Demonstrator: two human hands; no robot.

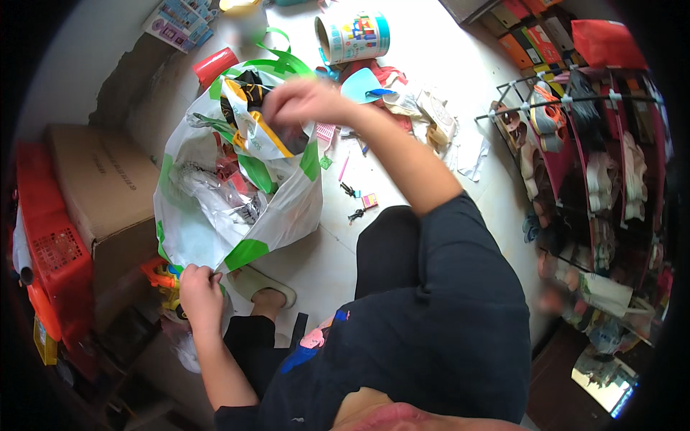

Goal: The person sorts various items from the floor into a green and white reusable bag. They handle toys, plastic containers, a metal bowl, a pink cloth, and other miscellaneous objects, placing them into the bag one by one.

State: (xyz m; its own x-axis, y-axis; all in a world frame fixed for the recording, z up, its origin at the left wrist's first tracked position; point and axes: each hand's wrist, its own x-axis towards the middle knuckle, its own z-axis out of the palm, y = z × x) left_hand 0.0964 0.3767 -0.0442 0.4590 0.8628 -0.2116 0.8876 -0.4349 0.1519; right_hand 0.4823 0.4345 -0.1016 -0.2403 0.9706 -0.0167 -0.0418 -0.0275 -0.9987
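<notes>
A large white and green plastic bag (280, 215) stands wide-mouthed on the floor in front of me. My left hand (202, 291) pinches its near rim. Over the far side of the opening is my right hand (304, 102), blurred, its fingers curled down; what they hold, if anything, is hidden. Beneath that hand, a white and yellow printed plastic bag (250, 126) pokes up inside the big bag, with black and yellow material (250, 91) at its top. Crumpled clear plastic (215, 196) and some red items (234, 175) lie deeper in.
A cardboard box (108, 178) stands at left, and a shoe rack (587, 102) at right. Beyond the bag lie a printed cylindrical tub (353, 37), a red cylinder (214, 65) and a light-blue plastic piece (358, 85). Small figures (356, 215) and a pink stick (343, 168) lie on the tiles.
</notes>
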